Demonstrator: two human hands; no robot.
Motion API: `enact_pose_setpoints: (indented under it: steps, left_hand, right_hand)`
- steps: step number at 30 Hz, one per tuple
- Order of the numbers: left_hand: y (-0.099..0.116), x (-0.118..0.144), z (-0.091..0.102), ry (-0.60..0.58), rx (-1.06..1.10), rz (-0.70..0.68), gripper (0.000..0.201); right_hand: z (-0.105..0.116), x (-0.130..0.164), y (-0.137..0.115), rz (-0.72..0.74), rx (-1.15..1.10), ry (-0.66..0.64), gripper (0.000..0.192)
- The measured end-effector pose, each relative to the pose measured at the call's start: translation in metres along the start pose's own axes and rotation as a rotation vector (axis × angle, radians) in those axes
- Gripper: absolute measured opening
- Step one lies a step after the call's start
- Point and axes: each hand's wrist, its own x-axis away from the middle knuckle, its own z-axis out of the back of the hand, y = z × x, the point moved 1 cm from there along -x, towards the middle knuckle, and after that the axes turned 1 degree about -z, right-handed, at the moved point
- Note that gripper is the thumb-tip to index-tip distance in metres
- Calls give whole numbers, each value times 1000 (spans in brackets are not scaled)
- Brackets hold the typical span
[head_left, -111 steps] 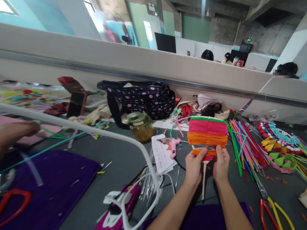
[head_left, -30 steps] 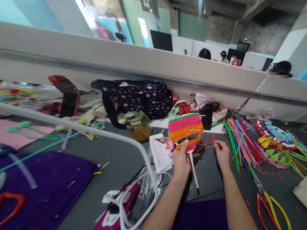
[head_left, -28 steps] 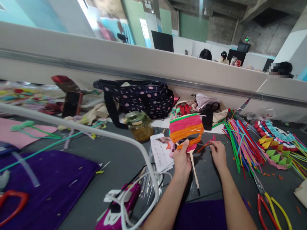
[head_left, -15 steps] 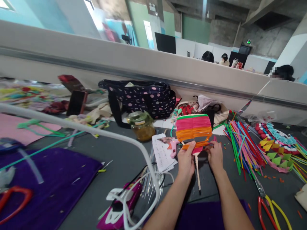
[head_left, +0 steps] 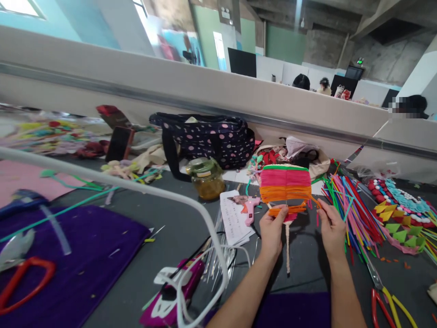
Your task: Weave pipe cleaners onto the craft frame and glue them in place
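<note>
A fan-shaped craft piece (head_left: 286, 178) stands upright before me, with green, pink and orange bands and a thin cream-wrapped handle (head_left: 287, 248). My left hand (head_left: 272, 232) is closed on its lower left part, thumb across the orange rows. To the right of the piece, my right hand (head_left: 332, 231) pinches an orange strip (head_left: 316, 203) that runs from the orange rows to its fingertips. Between the main bands and the lower orange rows a narrow gap shows. Just left of the piece lies a pink glue gun (head_left: 251, 210).
Bundled coloured pipe cleaners (head_left: 355, 207) lie at right, near scissors (head_left: 377, 282) with red and yellow handles. A glass jar (head_left: 206, 182) stands before a dark patterned bag (head_left: 211, 141). A white curved tube (head_left: 164, 193) crosses the left foreground above purple cloth (head_left: 102, 255).
My right hand has moved away from the piece to the right, drawing the orange strip out sideways. My left hand keeps its hold. The camera view has shifted slightly.
</note>
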Motion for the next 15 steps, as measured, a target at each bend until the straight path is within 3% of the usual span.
enact_pose_setpoints:
  steps: [9, 15]
  left_hand:
    - [-1, 9, -6, -50, -87, 29, 28]
    - [-3, 9, -6, -69, -104, -5, 27]
  right_hand:
    - [5, 1, -9, 220, 332, 19, 14]
    - [-2, 2, -9, 202, 384, 4, 16]
